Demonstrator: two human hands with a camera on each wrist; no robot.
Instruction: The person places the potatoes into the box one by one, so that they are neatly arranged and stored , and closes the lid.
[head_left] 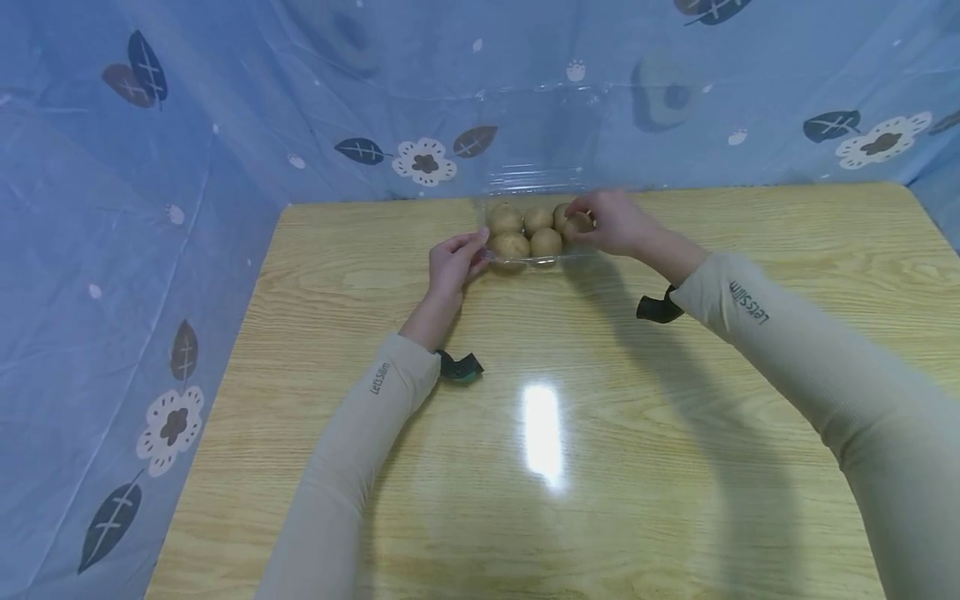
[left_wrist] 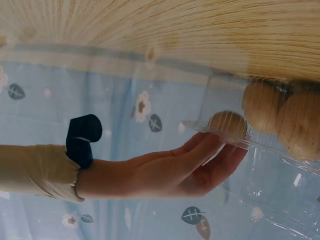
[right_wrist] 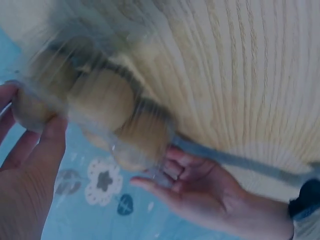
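A blue flower-and-leaf printed curtain (head_left: 150, 208) closes in a pale wooden table (head_left: 525, 467) on the far and left sides. At the table's far edge sits a clear plastic tray (head_left: 534, 260) of round brown potatoes (head_left: 528, 232), its lid standing open behind. The left hand (head_left: 452, 265) touches the tray's left end with nearly straight fingers (left_wrist: 210, 150). The right hand (head_left: 611, 222) rests on the tray's right end, fingers curled around the rightmost potato (head_left: 576, 225)

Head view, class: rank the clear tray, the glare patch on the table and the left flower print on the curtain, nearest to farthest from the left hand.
1. clear tray: touching the left hand.
2. glare patch: toward the camera, mid-table.
3. flower print: far left curtain.
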